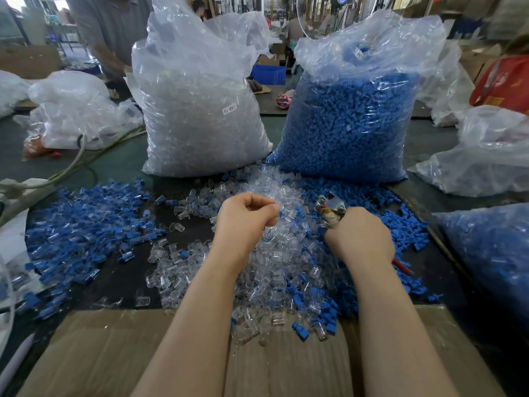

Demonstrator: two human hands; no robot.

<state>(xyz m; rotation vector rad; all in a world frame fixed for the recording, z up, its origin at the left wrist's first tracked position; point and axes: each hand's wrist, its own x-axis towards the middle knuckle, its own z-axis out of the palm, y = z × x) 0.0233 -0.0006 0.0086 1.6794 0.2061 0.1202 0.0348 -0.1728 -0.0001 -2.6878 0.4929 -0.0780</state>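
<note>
My left hand (246, 217) hovers over a heap of clear plastic caps (274, 253) with its fingers curled, and it seems to pinch a clear cap at the fingertips. My right hand (360, 233) grips a pair of pliers (330, 207) whose metal jaws point up and left, with a red handle showing behind the wrist. Loose blue plastic plugs (400, 224) lie to the right of the clear heap. A spread of joined blue-and-clear pieces (83, 224) covers the table at the left.
Two tall plastic bags stand behind the heap: one of clear caps (200, 116), one of blue plugs (349, 124). More bags (486, 161) lie at the right and left. A cardboard flap (114, 353) lies at the near edge. Another person (111, 27) stands far left.
</note>
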